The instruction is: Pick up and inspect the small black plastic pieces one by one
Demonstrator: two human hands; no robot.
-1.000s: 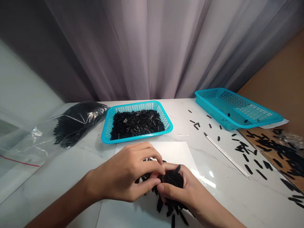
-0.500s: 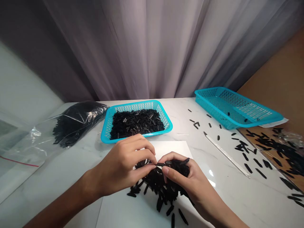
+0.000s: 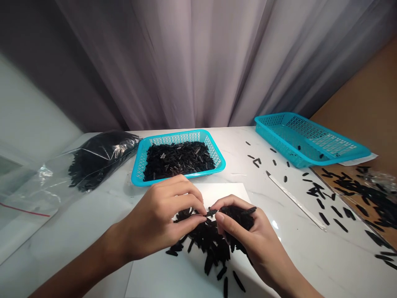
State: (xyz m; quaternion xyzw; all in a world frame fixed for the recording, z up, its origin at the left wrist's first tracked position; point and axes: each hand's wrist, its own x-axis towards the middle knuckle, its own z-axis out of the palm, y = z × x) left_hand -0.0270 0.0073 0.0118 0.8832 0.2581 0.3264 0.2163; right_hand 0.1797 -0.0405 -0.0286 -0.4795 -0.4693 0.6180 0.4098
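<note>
Black strips [image 3: 214, 248] on white sheet [image 3: 161, 275], left hand [image 3: 173, 211] pinching 1 strip [image 3: 212, 213], right hand [image 3: 257, 235] clutching a bunch [image 3: 238, 218]

2 hands [image 3: 169, 215], 2 baskets [image 3: 305, 145], 1 red-striped bag [image 3: 96, 159], 1 white stick [image 3: 297, 201]

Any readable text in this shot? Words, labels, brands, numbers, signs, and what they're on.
No readable text anywhere.
Pale patch among the black pieces in the near blue basket: too small to tell whether it's lettering.
Clear bag: a red line, no lettering visible.
White-wrapped stick: too small to make out any print.
</note>
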